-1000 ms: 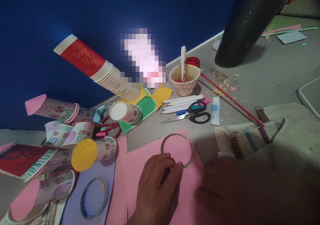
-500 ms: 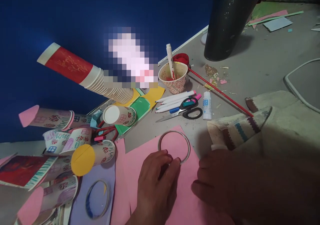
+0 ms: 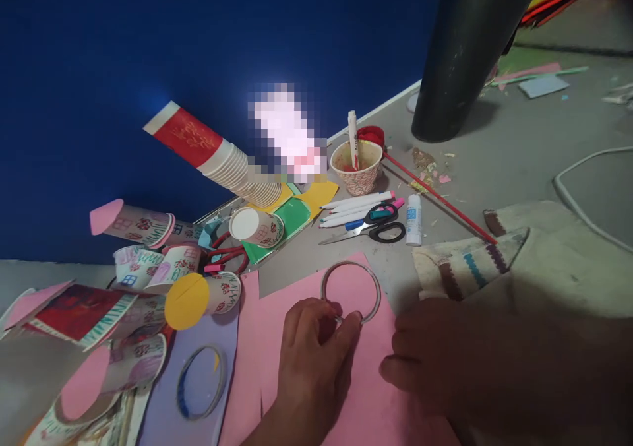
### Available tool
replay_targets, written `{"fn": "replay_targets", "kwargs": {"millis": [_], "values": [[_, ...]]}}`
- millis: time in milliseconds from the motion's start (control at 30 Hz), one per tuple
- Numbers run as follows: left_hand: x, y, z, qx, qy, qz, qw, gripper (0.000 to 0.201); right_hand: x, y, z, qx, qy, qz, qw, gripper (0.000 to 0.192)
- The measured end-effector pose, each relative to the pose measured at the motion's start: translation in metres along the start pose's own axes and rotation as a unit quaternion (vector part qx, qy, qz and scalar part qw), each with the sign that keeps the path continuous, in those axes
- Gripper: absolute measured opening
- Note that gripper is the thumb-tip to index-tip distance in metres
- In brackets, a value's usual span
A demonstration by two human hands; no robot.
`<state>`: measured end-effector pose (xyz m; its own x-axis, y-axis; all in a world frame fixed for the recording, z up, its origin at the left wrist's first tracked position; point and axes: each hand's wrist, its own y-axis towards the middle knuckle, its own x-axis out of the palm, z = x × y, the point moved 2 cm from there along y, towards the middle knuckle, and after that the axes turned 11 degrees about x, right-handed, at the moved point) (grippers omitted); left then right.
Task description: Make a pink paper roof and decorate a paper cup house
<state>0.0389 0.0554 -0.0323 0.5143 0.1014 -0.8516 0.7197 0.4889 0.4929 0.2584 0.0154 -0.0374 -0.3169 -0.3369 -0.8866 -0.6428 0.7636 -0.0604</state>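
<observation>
Head view, only one camera. Left hand [image 3: 311, 360] flat on the pink paper [image 3: 366, 393], fingers curled, fingertips [image 3: 349, 320] pinching the near rim of the metal ring [image 3: 351, 292]. The ring lies flat on the pink sheet, near the sheet's far corner. Right hand [image 3: 425, 360] rests on the same sheet just right of the ring, fingers loosely bent, nothing in it that I can see; it's in shadow, so the grip is hard to read. A cream sleeve with coloured zigzag trim [image 3: 469, 268] runs back from it.

Surface looks like a grey floor [image 3: 519, 169]. The pink sheet sits at the near edge, centre. Left of it a lilac sheet [image 3: 168, 400] carries a second ring [image 3: 200, 381], well apart from the first.

Further left: a pile of decorated paper cups [image 3: 148, 261], some capped with pink or yellow discs. A stack of plain cups [image 3: 237, 169] leans against the blue wall [image 3: 148, 50].

Beyond the ring: scissors [image 3: 376, 225], markers [image 3: 356, 205] touching them, glue stick [image 3: 413, 219] just beside. A patterned cup [image 3: 357, 167] with a paint tube upright in it stands behind those. A red stick [image 3: 440, 198] runs diagonally right of the cup. A black column [image 3: 465, 50] stands at the far right.
</observation>
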Motion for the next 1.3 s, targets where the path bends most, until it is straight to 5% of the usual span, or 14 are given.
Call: {"fn": "replay_targets", "kwargs": {"millis": [133, 300, 467, 633, 933, 1100, 1300], "values": [[0.003, -0.002, -0.002, -0.003, 0.026, 0.002, 1.0, 0.03, -0.027, 0.011, 0.003, -0.018, 0.006, 0.036, 0.999, 0.012], [0.008, -0.003, -0.004, 0.012, 0.035, 0.013, 0.999, 0.022, -0.045, 0.018, 0.032, 0.124, 0.015, 0.165, 0.978, 0.026], [0.007, -0.001, -0.003, 0.018, 0.019, 0.017, 0.999, 0.023, -0.069, 0.011, 0.071, 0.289, 0.041, 0.286, 0.913, 0.025], [0.002, 0.005, 0.001, 0.037, 0.016, 0.023, 0.999, 0.018, -0.08, 0.01, 0.087, 0.408, 0.016, 0.303, 0.861, 0.024], [0.001, 0.006, 0.004, 0.046, 0.015, 0.018, 0.999, 0.021, -0.076, 0.013, 0.082, 0.417, 0.031, 0.31, 0.854, 0.023], [0.003, 0.005, 0.005, 0.049, 0.03, 0.025, 0.998, 0.028, -0.116, 0.0, 0.068, 0.376, 0.149, 0.421, 0.812, 0.021], [0.001, 0.005, 0.006, 0.048, 0.037, 0.025, 0.998, 0.027, -0.164, -0.001, 0.047, 0.287, 0.233, 0.391, 0.843, 0.024]]}}
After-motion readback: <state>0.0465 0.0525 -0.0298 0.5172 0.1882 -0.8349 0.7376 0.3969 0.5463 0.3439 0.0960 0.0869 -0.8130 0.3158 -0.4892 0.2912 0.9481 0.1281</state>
